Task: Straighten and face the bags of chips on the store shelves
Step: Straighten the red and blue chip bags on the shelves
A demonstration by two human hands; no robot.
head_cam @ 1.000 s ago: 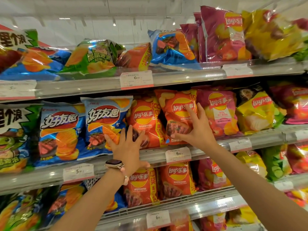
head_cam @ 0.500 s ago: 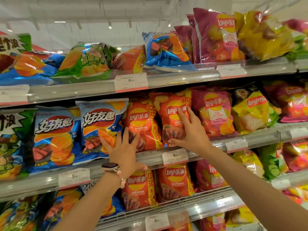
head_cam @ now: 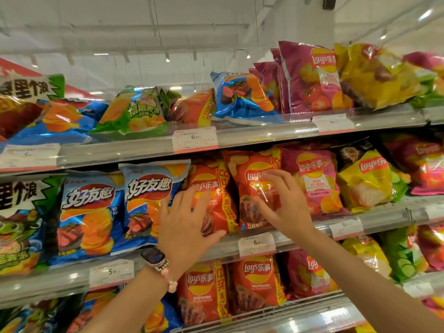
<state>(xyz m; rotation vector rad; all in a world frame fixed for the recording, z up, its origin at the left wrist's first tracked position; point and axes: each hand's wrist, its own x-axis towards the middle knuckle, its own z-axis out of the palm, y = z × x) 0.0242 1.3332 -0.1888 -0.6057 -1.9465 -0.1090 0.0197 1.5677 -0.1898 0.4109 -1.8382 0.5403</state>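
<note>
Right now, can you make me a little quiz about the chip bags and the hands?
1. True or false: the left hand lies on a red Lay's bag.
2. What is on the left wrist? A) glove B) watch and bead bracelet C) nothing
3. What colour is the Lay's bag just right of the one under the right hand?

Key: 1 true; 2 B; 3 pink.

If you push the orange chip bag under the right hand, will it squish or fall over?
The orange bag looks puffy and glossy, so it would probably dent and feel slippery. It stands on the shelf lip, wedged between neighbouring bags, so the right hand likely won't topple it.
</note>
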